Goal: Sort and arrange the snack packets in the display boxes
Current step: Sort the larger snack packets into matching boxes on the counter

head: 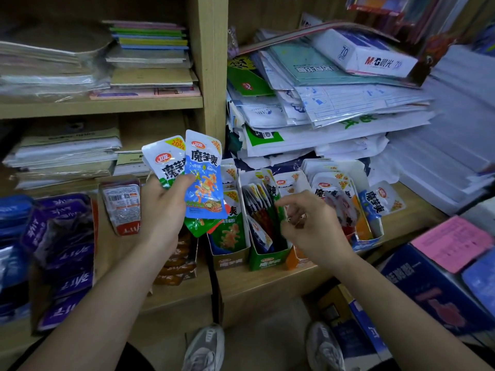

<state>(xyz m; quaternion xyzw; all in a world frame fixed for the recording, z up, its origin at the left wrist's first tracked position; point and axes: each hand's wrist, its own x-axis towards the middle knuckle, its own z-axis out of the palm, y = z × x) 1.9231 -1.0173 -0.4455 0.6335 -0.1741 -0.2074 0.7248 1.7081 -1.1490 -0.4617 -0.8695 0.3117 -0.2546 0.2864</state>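
single head cam, wide-angle, looks forward and down, close over the shelf (187, 293); arms enter from bottom edge.

A blue snack packet (205, 180) and a white-green packet (164, 163) stand fanned upright in the left hand (160, 207), above a row of open display boxes (267, 261) on the shelf (267, 285), each box crammed with standing packets (261, 199).

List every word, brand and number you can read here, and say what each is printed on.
"魔芋爽": blue packet held in the left hand
"20%": white packet behind it
"M&G晨光" and "70": white paper box
"魔芋爽": front of the green display box
Purple packets and stacked paper sheets: print too blurred to read.
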